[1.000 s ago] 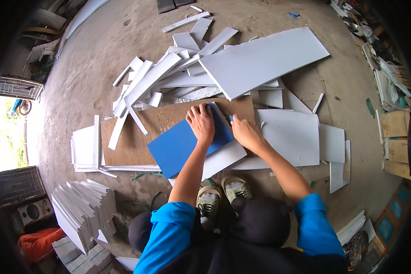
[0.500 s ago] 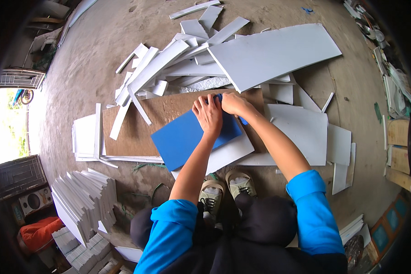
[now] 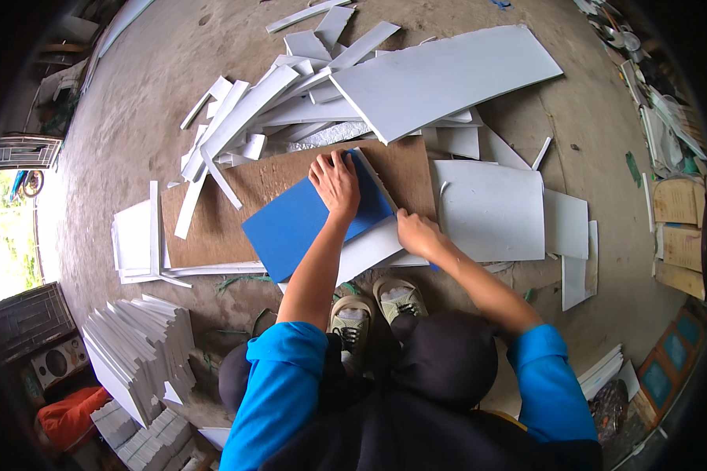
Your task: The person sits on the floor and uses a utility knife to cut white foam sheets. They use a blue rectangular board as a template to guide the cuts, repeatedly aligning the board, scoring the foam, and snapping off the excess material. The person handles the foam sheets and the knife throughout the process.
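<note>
A blue rectangular sheet (image 3: 287, 228) lies at an angle over a white foam board (image 3: 369, 250) and a brown wooden board (image 3: 212, 228). My left hand (image 3: 336, 184) presses on the sheet near its far right corner, fingers spread and slightly bent. Closed fingers of my right hand (image 3: 419, 234) are at the sheet's right edge, near its closer corner. They grip a blue-handled cutter (image 3: 434, 267), of which only the handle end shows below the palm; the blade is hidden. A narrow pale strip (image 3: 379, 180) runs along the sheet's right edge.
Beyond the board is a heap of white foam offcuts (image 3: 251, 118), with a large white panel (image 3: 448, 78) on top. White panels (image 3: 491, 208) lie to the right. Stacked white sheets (image 3: 137, 349) stand at near left. My shoes (image 3: 352, 322) are just below the work.
My right hand has slid along the sheet's right edge, from the far corner toward me, with the cutter. My left hand stays pressed on the sheet. The whole view has shifted slightly.
</note>
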A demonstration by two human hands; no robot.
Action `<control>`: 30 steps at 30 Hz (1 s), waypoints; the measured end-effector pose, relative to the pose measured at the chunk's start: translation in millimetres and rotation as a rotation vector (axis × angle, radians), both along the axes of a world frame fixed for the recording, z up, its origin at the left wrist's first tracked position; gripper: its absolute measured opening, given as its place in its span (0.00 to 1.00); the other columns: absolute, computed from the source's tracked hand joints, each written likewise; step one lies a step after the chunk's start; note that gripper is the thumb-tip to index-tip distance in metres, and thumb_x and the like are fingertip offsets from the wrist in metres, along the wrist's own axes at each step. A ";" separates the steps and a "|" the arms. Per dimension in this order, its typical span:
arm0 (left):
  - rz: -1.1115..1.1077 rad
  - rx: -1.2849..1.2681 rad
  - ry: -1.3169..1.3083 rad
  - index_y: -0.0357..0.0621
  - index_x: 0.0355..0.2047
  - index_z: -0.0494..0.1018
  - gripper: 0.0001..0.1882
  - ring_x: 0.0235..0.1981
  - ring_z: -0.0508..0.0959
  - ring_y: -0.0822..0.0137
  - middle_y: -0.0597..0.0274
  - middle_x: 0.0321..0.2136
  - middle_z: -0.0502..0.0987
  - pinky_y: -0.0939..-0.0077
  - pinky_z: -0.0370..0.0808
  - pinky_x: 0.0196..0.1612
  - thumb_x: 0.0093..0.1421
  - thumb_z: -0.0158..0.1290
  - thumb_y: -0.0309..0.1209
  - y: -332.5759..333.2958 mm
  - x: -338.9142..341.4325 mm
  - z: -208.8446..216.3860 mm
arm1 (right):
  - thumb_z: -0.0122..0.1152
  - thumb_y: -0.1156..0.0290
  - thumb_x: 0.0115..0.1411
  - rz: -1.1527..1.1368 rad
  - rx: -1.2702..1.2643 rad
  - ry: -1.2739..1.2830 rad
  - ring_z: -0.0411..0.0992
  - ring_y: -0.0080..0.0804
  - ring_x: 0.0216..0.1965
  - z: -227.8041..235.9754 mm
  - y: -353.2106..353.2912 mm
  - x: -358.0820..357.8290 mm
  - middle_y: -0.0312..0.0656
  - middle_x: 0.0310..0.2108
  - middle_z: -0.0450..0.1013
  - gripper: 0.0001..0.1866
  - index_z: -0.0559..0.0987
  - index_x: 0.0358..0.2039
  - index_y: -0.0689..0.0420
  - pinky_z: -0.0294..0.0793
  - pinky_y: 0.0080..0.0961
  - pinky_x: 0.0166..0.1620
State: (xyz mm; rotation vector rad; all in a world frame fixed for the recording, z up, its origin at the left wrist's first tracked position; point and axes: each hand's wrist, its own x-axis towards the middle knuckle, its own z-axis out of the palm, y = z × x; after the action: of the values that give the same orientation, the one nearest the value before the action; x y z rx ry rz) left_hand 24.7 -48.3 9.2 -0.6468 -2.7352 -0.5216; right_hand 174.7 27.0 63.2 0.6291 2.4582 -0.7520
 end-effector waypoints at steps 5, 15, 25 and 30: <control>0.009 -0.024 -0.004 0.47 0.38 0.69 0.13 0.41 0.66 0.56 0.54 0.35 0.67 0.61 0.59 0.47 0.59 0.42 0.41 0.1 -0.6 0.3 | 0.41 0.77 0.53 -0.008 -0.025 0.003 0.72 0.56 0.34 6.0 -8.7 29.8 0.62 0.27 0.72 0.10 0.66 0.34 0.67 0.72 0.45 0.38; -0.159 0.049 -0.013 0.49 0.39 0.68 0.14 0.41 0.64 0.57 0.55 0.35 0.65 0.61 0.58 0.46 0.57 0.46 0.41 -12.0 -4.2 4.9 | 0.39 0.73 0.56 -0.045 -0.048 0.072 0.72 0.57 0.31 7.3 -9.3 36.4 0.62 0.24 0.71 0.11 0.65 0.35 0.67 0.71 0.47 0.35; -0.622 -0.163 -0.122 0.49 0.48 0.63 0.28 0.45 0.62 0.55 0.55 0.41 0.62 0.58 0.57 0.47 0.51 0.50 0.51 -78.0 -56.2 18.0 | 0.40 0.65 0.59 -0.130 -0.059 0.177 0.71 0.60 0.30 -17.0 2.9 19.4 0.61 0.24 0.71 0.13 0.64 0.37 0.63 0.70 0.51 0.34; -0.971 -0.283 -0.041 0.49 0.47 0.62 0.33 0.45 0.63 0.57 0.57 0.41 0.62 0.58 0.59 0.48 0.47 0.52 0.55 -109.2 -76.6 26.1 | 0.39 0.64 0.60 -0.157 -0.018 0.158 0.71 0.60 0.30 -17.6 5.3 7.7 0.60 0.25 0.71 0.14 0.63 0.38 0.62 0.69 0.51 0.35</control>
State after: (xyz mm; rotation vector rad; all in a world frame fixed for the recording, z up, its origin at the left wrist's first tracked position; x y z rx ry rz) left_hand -52.0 -157.5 35.3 -2.0613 -2.3761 -0.3146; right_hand 182.4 32.3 45.5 0.7902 2.5631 -0.9160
